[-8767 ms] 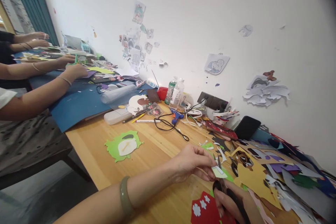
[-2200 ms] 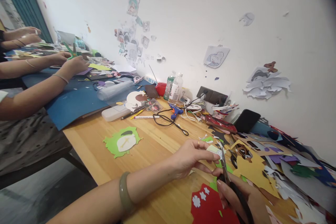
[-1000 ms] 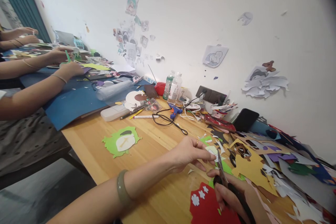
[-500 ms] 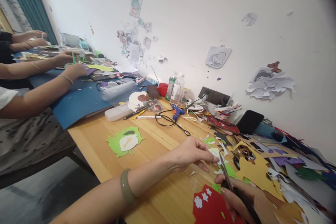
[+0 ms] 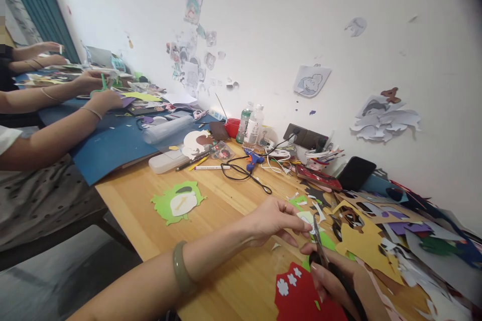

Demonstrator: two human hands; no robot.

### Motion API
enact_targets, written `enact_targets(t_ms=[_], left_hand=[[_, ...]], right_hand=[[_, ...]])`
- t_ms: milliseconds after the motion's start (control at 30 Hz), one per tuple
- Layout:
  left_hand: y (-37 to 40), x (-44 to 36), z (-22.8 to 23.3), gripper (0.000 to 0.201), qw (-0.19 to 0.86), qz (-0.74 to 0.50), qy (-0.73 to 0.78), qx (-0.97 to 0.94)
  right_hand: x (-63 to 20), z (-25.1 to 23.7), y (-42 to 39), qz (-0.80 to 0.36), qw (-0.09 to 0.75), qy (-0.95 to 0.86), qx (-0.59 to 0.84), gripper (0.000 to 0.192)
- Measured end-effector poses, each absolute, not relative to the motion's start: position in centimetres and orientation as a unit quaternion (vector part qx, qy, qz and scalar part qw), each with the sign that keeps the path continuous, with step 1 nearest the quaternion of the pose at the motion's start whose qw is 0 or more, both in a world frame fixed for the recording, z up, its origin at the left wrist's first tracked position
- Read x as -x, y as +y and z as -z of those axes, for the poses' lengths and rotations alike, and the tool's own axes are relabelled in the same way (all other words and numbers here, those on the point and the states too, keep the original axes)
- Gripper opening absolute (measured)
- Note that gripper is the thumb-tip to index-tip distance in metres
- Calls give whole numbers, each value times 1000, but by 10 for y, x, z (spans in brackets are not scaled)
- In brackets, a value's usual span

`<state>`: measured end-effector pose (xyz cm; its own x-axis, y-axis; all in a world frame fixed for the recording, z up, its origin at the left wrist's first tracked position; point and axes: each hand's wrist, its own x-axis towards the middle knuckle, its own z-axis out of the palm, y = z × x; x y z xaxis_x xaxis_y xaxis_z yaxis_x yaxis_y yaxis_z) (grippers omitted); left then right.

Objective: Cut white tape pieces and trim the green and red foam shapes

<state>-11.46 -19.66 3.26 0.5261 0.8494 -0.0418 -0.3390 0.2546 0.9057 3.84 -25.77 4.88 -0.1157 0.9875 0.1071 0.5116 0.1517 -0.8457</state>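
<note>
My left hand (image 5: 276, 221) pinches a small piece of white paper (image 5: 308, 218) between thumb and fingers. Black-handled scissors (image 5: 321, 248) are in my right hand (image 5: 341, 281), their blades pointing up at the edge of that paper. How far the blades are apart I cannot tell clearly. Below the scissors lies a red sheet (image 5: 291, 298) with three white flower cutouts (image 5: 283, 287) on it, partly covered by my right hand. A green cutout (image 5: 176, 202) with a white shape on top rests on the table to the left of my hands.
Paper scraps (image 5: 371, 246) in yellow, white and purple pile up at the right. Behind my hands are a blue glue gun (image 5: 253, 159) with a black cord, two bottles (image 5: 254, 125) and a phone (image 5: 356, 173). Other people's hands (image 5: 98, 93) work at the blue table section (image 5: 109, 148) on the left.
The scissors and my right hand have shifted slightly left and up against the white paper. My left hand keeps its pinch, and the view has moved a little.
</note>
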Motion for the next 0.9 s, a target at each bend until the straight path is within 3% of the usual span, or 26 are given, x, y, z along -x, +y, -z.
enact_targets(t_ms=[100, 200, 400, 500, 633, 900], left_hand=[[-198, 112, -32, 23, 754, -405, 266, -443], [-201, 109, -31, 22, 766, -418, 251, -418], [-207, 108, -30, 19, 757, -379, 229, -481], [-204, 113, -35, 20, 733, -365, 255, -514], [-198, 117, -42, 29, 713, -421, 278, -487], [-199, 111, -36, 27, 723, -435, 293, -450]], right_hand=[[-38, -43, -257, -430, 337, -649, 530, 30], [-39, -40, -255, -438, 373, -623, 530, 37], [-43, -45, -250, -423, 312, -650, 549, 34], [-43, -47, -251, -413, 321, -641, 562, 35], [-46, -42, -249, -430, 322, -633, 558, 18], [-53, -27, -242, -458, 313, -640, 531, 25]])
